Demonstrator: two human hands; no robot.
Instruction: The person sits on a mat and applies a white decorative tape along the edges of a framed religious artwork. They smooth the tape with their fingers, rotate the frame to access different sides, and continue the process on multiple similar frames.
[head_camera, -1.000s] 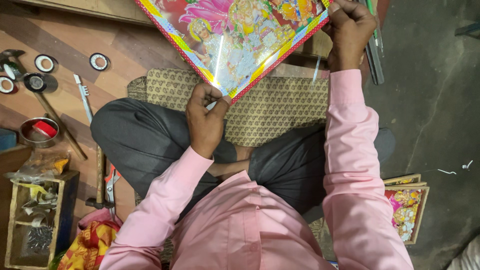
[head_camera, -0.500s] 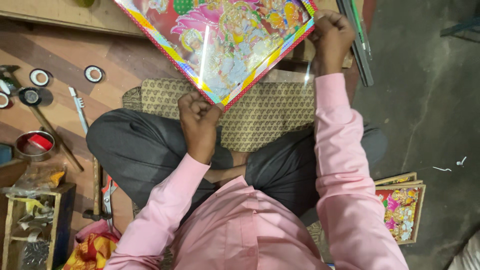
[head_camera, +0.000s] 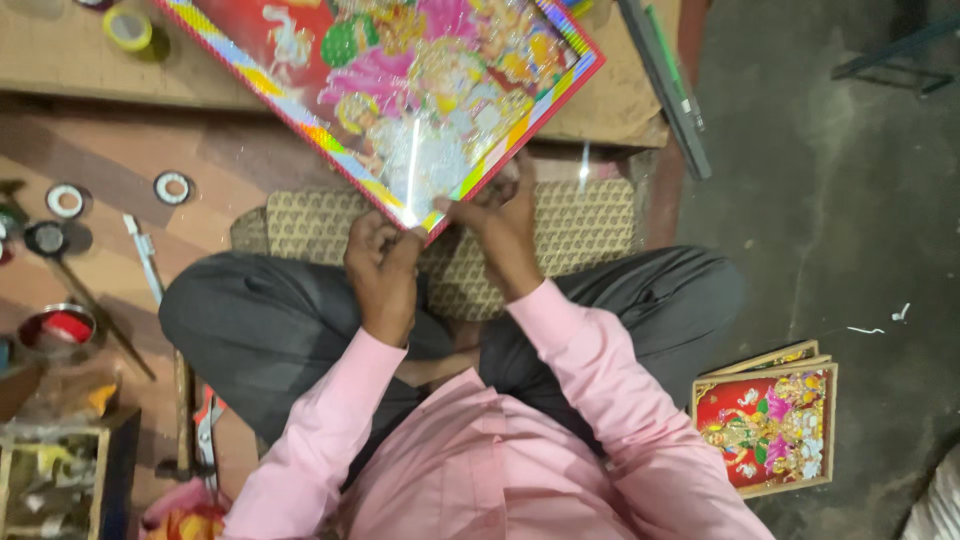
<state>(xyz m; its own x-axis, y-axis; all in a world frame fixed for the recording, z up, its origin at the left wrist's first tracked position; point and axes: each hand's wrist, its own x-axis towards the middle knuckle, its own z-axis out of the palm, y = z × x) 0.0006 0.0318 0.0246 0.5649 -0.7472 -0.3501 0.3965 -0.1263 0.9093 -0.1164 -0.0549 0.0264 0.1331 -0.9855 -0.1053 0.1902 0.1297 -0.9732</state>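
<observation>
A large glossy picture with a colourful printed scene and a rainbow-striped border is held up in front of me, one corner pointing down toward my lap. My left hand grips its lower edge just left of that corner. My right hand pinches the edge just right of the corner, close to the left hand. I sit cross-legged in dark trousers and a pink shirt on a woven mat.
Tape rolls and a small knife lie on the floor at left, with a red tin and a wooden box of odds. Framed pictures are stacked at right. A low wooden bench stands ahead.
My right hand has slid from the picture's far right edge down to the bottom corner, next to the left hand. The picture has shifted left and down in view.
</observation>
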